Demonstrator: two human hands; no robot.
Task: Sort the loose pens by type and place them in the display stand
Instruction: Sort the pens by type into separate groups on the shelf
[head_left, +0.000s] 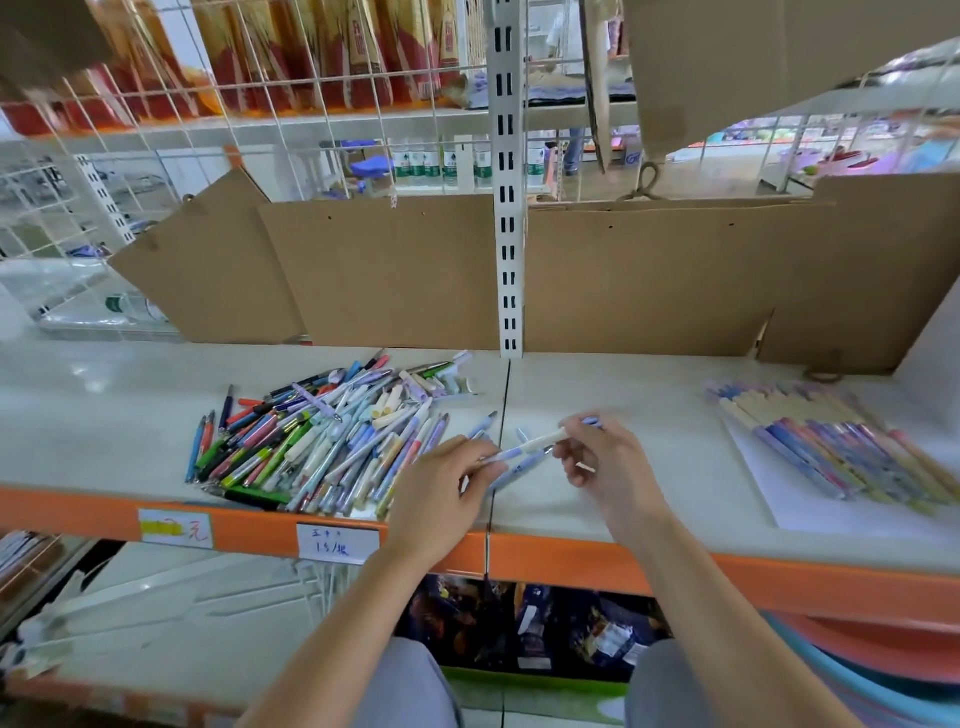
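A heap of loose pens (322, 436) in many colours lies on the pale shelf (649, 415), left of centre. A sorted row of lilac and cream pens (831, 447) lies side by side on a white sheet (810, 509) at the right. My left hand (441, 493) pinches a lilac pen (514, 454) at the heap's right edge. My right hand (602, 457) pinches a pen with a cream cap (543, 440) just above it; the two pens cross between my hands. Another lilac pen (514, 475) lies under them on the shelf.
Brown cardboard panels (389, 270) stand along the back of the shelf, split by a white slotted upright (509, 208). The orange shelf edge (571, 558) carries two price labels (337, 543). A wire grid (156, 156) and a red-packaged shelf are above.
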